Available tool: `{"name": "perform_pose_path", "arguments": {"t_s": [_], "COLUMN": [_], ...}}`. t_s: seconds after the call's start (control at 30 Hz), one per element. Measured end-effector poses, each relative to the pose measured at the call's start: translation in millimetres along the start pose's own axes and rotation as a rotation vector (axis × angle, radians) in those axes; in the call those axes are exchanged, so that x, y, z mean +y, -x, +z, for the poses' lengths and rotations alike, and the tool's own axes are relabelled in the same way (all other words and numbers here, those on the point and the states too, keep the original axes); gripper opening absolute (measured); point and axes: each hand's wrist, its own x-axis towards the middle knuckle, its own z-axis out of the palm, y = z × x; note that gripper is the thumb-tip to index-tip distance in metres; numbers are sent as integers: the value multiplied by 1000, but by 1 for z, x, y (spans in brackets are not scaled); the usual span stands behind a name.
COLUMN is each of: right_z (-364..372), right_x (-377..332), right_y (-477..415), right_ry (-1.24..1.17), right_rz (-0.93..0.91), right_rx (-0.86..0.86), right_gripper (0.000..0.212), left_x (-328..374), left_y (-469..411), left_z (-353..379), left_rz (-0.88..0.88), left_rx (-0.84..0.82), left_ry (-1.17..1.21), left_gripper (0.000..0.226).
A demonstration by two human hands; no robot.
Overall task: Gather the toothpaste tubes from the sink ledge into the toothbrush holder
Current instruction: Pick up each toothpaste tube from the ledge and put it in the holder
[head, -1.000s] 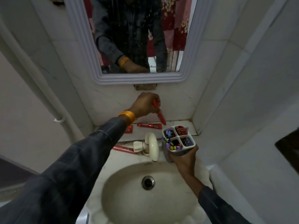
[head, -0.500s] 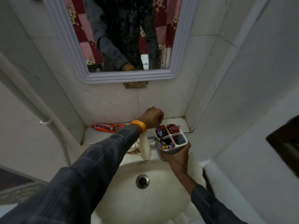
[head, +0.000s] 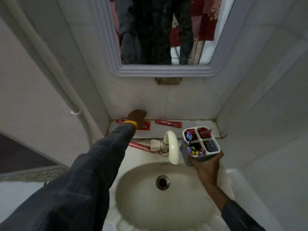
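Tubes of toothpaste lie flat left of the tap [head: 171,147]: the left hand [head: 137,116] reaches over one on the ledge [head: 196,125], fingers curled, grip hidden. Another tube [head: 168,123] lies behind the tap, a third [head: 140,146] beside its base. Right of the tap, the right hand [head: 205,165] clamps the toothbrush holder [head: 200,141] upright, probably ready for loading.

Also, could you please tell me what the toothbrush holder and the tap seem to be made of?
The grey four-compartment toothbrush holder, held in the right hand, looks like moulded plastic: thin even walls, matte finish. The cream curved tap also looks like plastic, perhaps glazed ceramic: smooth, faintly glossy, with no metallic shine.
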Motion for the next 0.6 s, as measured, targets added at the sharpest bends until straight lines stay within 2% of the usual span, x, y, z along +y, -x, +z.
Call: {"name": "perform_pose_path", "arguments": {"t_s": [0.17,0.37,0.53,0.6], "right_z": [0,4,1,0], "right_x": [12,16,14,11], "right_y": [-1,-2,-1,-1], "right_ry": [38,68,47,28], "right_rz": [-16,-33,-36,-30], "right_rx": [-3,32,1,-12], "right_gripper": [113,107,111,110], "left_x": [-27,-30,-19,-7], "left_y": [-10,-11,2,8], "left_z": [26,23,5,-19], "left_rz": [27,50,36,95], "left_rx": [-38,-23,28,109], "left_ry": [-107,-236,-78,-34], "left_gripper": [39,47,53,41]}}
